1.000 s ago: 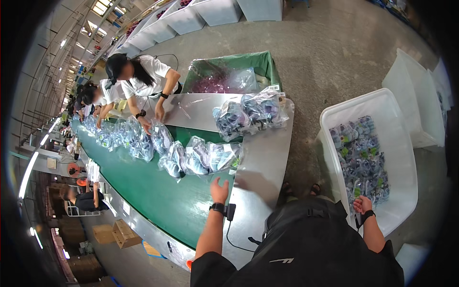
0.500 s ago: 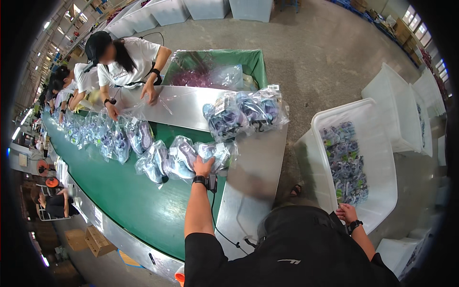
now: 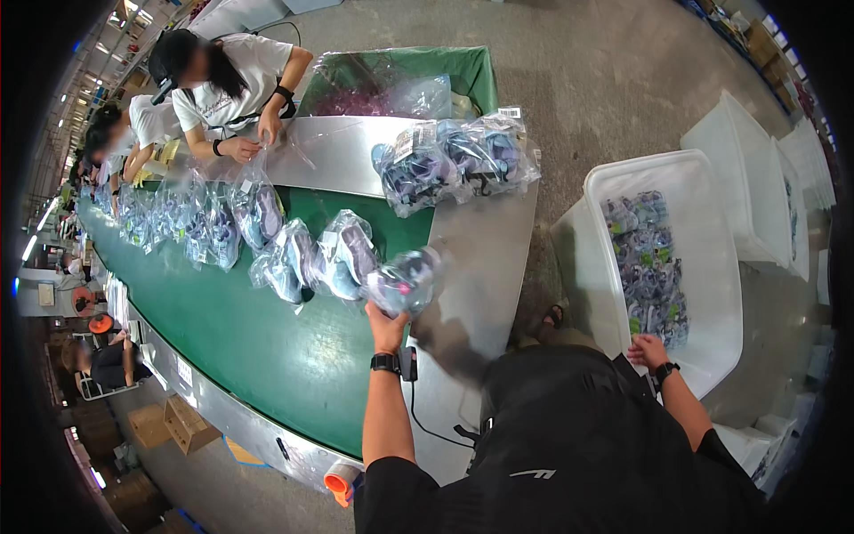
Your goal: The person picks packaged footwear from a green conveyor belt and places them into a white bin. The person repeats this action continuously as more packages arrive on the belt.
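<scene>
My left hand [image 3: 388, 329] is closed on a clear-bagged pair of light-blue and lilac shoes [image 3: 405, 280], blurred by motion, at the right edge of the green conveyor belt [image 3: 294, 383]. Just left of it lie two more bagged pairs of shoes, a near one [image 3: 345, 254] and a farther one [image 3: 286, 262]. At the near corner of a white bin [image 3: 725, 329], my right hand [image 3: 647, 350] has loosely bent fingers, and no object shows in them. Rows of bagged shoes [image 3: 654, 267] lie inside that bin.
Several bagged shoes [image 3: 454, 165] sit on the metal ledge [image 3: 476, 258] ahead. Behind it stands a green-lined bin [image 3: 485, 80] with plastic inside. Across the belt a co-worker [image 3: 231, 89] handles clear film. An orange-rimmed tube [image 3: 340, 485] stands by the belt's near edge.
My left hand has lifted the nearest bagged pair of shoes and swung it slightly right, away from the other pairs. My right hand stays by the bin. The co-worker's hands have come together.
</scene>
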Motion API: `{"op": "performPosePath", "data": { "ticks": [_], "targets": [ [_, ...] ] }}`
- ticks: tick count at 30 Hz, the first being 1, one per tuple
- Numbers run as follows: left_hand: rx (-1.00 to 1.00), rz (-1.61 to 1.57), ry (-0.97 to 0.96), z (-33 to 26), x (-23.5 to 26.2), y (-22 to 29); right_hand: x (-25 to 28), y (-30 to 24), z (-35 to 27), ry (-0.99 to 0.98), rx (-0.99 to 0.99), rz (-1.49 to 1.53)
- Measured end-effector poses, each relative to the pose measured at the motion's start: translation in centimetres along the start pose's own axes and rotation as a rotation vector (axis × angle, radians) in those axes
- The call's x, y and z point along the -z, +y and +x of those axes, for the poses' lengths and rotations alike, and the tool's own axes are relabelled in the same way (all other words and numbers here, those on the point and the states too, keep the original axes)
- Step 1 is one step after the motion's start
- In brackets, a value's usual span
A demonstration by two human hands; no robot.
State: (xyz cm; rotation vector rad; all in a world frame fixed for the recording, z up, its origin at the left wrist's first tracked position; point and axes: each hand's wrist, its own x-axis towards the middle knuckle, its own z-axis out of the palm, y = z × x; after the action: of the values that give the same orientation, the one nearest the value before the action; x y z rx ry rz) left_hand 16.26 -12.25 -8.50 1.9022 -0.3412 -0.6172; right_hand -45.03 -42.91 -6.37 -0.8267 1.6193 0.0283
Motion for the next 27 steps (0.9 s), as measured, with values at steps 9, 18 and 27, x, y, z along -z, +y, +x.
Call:
{"op": "performPosePath", "data": {
  "ticks": [9,18,27],
  "targets": [
    [-0.143,0.171,0.027,-11.8,0.2,-0.3,-4.0,-5.7,-1.1,-0.089,0.176,-0.060],
    [-0.033,0.064,0.039,-13.2,-4.7,4.0,-7.6,-8.1,-3.0,-0.158,0.264,-0.210],
    [-0.042,-0.290,-0.489,-9.5,-13.8,15.6,-13.6,-17.0,-10.1,-0.540,0.634,-0.186]
  ]
}}
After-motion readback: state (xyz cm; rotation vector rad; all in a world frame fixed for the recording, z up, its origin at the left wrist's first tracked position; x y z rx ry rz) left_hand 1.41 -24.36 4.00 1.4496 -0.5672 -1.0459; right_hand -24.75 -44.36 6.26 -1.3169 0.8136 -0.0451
